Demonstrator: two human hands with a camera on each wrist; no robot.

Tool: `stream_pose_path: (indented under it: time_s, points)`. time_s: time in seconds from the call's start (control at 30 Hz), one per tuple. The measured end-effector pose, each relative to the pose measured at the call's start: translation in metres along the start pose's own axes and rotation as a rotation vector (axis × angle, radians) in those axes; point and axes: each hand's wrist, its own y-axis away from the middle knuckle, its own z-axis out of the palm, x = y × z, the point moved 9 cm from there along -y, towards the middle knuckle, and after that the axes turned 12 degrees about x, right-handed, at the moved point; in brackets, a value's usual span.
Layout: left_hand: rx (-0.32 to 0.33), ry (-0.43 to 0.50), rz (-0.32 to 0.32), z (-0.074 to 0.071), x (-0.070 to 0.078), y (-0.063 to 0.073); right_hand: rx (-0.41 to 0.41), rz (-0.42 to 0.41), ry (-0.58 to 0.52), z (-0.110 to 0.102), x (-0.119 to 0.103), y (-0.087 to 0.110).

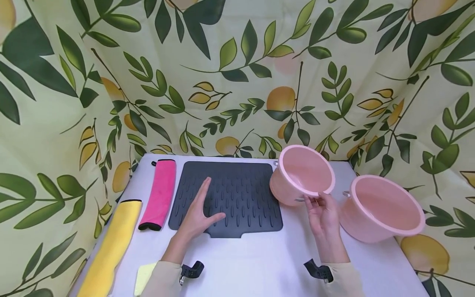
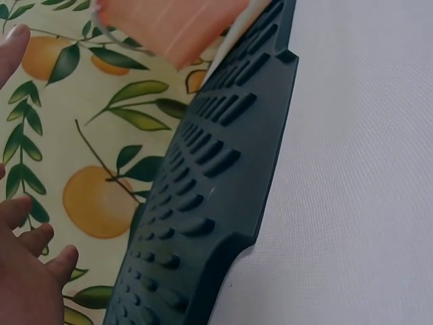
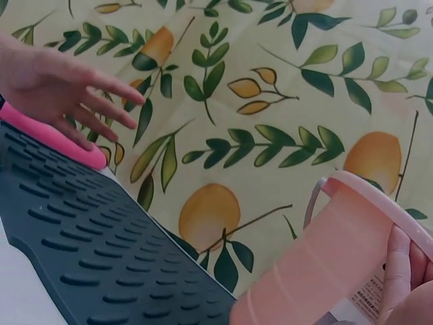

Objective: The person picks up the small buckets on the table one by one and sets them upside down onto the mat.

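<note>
My right hand (image 1: 323,214) pinches the rim of a pink plastic bucket (image 1: 285,190) at the back right of the table. In the right wrist view, the thumb and fingers of this hand (image 3: 409,291) meet at the bucket's rim, and its wire handle (image 3: 312,203) hangs at the side. The bucket stands tilted by the right edge of a dark grey ribbed mat (image 1: 237,185). Over the mat's left part is my left hand (image 1: 196,218), its fingers straight and thumb spread, with nothing held. In the left wrist view, only part of that hand (image 2: 30,271) shows.
A second pink bucket (image 1: 382,210) stands at the right. Left of the mat lie a folded pink cloth (image 1: 159,194) and a yellow cloth (image 1: 115,247). A pale yellow piece (image 1: 144,276) sits partly behind my left sleeve. Leaf-patterned fabric (image 1: 237,95) surrounds the white table (image 1: 252,264).
</note>
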Motion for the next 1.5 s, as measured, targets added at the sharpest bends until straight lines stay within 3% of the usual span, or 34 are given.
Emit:
stream_pose_path:
  time_s: [0.27, 0.53, 0.77, 1.0, 1.23, 1.5]
  points:
    - [0.0, -0.007, -0.006, 0.001, 0.001, -0.001, -0.043, 0.153, -0.134, 0.01, 0.017, 0.019]
    - [-0.007, 0.011, 0.005, 0.005, 0.008, -0.004, -0.057, 0.23, -0.215, 0.018, 0.03, 0.031]
    - [-0.007, 0.053, -0.008, 0.007, 0.01, -0.008, -0.115, 0.319, -0.287, 0.027, 0.041, 0.042]
    - [0.011, 0.238, -0.024, 0.009, 0.005, -0.012, -0.13, 0.394, -0.334, 0.028, 0.054, 0.051]
    - [0.004, 0.435, 0.028, 0.017, 0.0, -0.018, -0.112, 0.452, -0.368, 0.024, 0.07, 0.057]
    - [-0.02, 0.554, 0.014, 0.025, -0.005, -0.025, -0.105, 0.508, -0.441, 0.027, 0.078, 0.06]
